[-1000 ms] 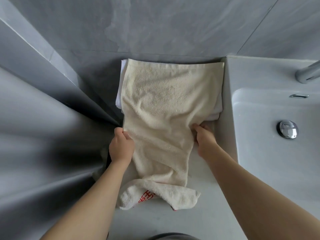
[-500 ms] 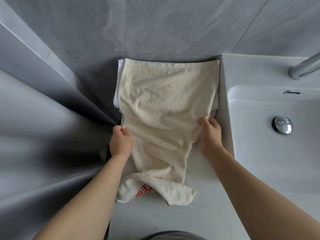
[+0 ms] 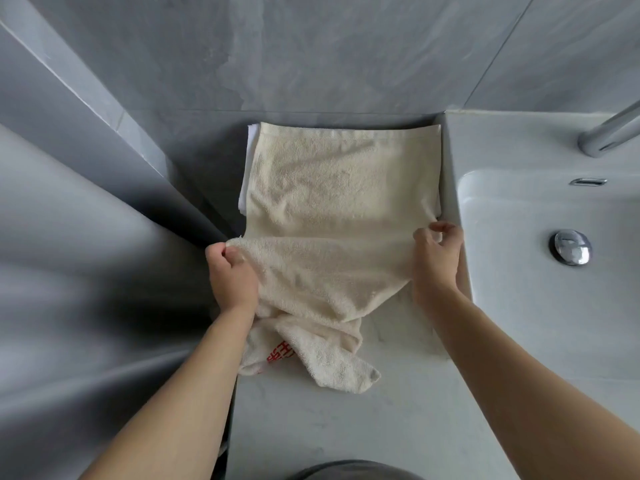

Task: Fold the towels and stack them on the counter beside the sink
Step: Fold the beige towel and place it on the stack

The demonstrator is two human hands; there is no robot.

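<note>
Left grip [image 3: 231,271] and right grip [image 3: 437,252] both curled, pinching; forearms extended forward.

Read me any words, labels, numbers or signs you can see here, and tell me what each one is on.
Red printed characters on the bunched lower end of the cream towel, near the counter's front: partly folded under and too blurred to read.
Sink, faucet and drain plug: no text visible.
Wall tiles: none.
</note>
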